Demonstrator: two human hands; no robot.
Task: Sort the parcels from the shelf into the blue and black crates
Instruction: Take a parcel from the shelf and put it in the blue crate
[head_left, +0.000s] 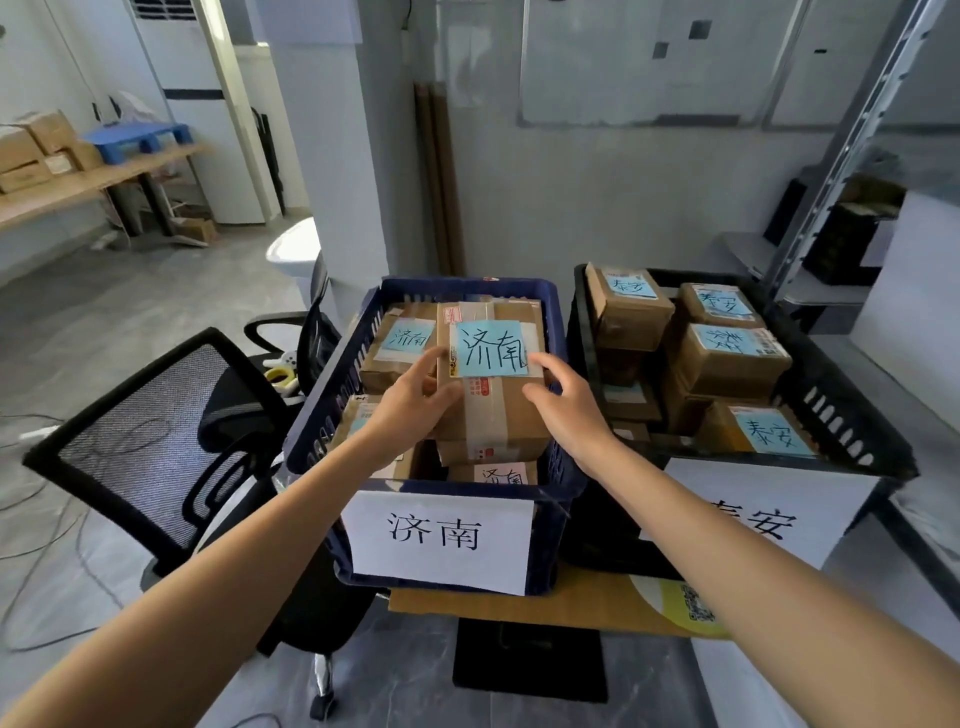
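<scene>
A brown parcel (491, 379) with a light blue label sits on top of the pile in the blue crate (467, 288), level with the rim. The left hand (415, 400) has its grip closed on the parcel's left edge; the right hand (563, 397) touches the right edge with fingers spread. The black crate (852, 415) stands just beside it on the right, piled with labelled parcels. A black mesh chair (156, 436) crowds the left side.

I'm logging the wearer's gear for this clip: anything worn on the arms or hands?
Nothing is visible. The left hand and right hand are bare, with no gloves, rings or watch. Both forearms are uncovered as far as the frame shows; no sleeve reaches into view.
</scene>
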